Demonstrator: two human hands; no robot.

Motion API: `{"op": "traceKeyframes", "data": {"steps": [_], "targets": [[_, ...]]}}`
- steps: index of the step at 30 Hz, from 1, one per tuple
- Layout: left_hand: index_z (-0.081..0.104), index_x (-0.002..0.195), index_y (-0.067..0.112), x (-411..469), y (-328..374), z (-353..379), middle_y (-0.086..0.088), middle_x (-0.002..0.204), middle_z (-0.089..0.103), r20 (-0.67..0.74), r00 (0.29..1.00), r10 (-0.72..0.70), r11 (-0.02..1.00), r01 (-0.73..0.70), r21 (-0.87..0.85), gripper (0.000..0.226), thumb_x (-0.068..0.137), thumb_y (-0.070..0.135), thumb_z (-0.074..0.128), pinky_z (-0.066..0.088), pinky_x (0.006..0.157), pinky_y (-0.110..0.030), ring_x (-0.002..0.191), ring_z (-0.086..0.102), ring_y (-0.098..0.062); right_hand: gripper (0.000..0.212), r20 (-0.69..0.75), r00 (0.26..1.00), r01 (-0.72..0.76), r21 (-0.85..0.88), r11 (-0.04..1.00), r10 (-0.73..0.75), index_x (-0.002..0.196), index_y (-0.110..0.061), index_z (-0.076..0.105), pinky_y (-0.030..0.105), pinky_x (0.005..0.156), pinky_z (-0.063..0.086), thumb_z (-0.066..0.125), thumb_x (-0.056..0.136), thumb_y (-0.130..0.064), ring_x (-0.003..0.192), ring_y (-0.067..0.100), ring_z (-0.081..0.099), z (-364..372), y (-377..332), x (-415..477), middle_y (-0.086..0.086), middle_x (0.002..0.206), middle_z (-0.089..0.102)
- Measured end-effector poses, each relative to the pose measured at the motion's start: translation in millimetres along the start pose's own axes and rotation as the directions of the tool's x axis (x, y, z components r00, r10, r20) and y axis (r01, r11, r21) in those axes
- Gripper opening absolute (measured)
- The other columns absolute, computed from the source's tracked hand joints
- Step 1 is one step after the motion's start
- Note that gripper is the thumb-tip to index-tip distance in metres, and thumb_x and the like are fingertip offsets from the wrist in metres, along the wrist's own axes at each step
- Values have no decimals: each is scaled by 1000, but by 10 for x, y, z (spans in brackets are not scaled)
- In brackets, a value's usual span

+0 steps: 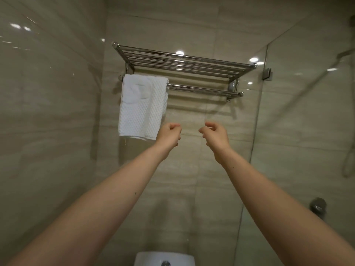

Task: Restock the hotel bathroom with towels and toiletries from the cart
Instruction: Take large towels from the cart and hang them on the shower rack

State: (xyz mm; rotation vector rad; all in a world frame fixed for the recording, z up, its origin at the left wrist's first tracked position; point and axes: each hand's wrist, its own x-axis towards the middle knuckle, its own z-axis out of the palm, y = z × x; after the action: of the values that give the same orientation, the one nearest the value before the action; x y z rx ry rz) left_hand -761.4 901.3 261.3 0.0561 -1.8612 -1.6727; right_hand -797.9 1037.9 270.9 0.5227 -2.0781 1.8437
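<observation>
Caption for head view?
Left hand and right hand, empty, below chrome towel rack holding one white towel on its lower bar.

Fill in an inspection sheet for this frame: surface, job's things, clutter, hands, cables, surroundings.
Surface: chrome towel rack fixed to the beige tiled wall.
Job's things: white towel hangs folded over the left end of the lower bar.
Clutter: nothing seen.
Hands: left hand raised beside the towel's lower corner, fingers curled, holding nothing; right hand raised, fingers curled, holding nothing.
Cables: nothing seen; a shower hose hangs behind the glass.
Surroundings: glass shower panel on the right, white toilet cistern below.
</observation>
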Motion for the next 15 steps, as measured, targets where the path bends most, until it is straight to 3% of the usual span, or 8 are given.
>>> {"op": "traceKeyframes", "data": {"steps": [4,8,15], "targets": [[57,105,19,-704,64,123,0,94,60,4,999,-53,998,54,-20,16,95,17,46,54,89,-40,87,60,-17,40,-2,999,-34,7,999,34,129,-15,54,33,88,47,60,89,-16,105,19,58,-380,-5,-638,2,116,60],[57,96,22,-1481,86,222,-1,96,60,-2,994,-112,993,112,-48,13,96,16,45,51,78,-35,77,58,-15,40,-6,996,-88,-2,996,88,128,-15,53,37,94,49,60,89,-15,104,18,59,-760,32,-1362,0,112,59],[57,105,18,-2834,121,359,0,92,60,20,977,-212,974,213,-76,16,97,16,44,49,71,-30,72,58,-14,38,-34,983,-183,-12,983,183,125,-16,54,43,98,50,60,88,-14,103,19,60,-1340,128,-2574,-2,106,59]]}}
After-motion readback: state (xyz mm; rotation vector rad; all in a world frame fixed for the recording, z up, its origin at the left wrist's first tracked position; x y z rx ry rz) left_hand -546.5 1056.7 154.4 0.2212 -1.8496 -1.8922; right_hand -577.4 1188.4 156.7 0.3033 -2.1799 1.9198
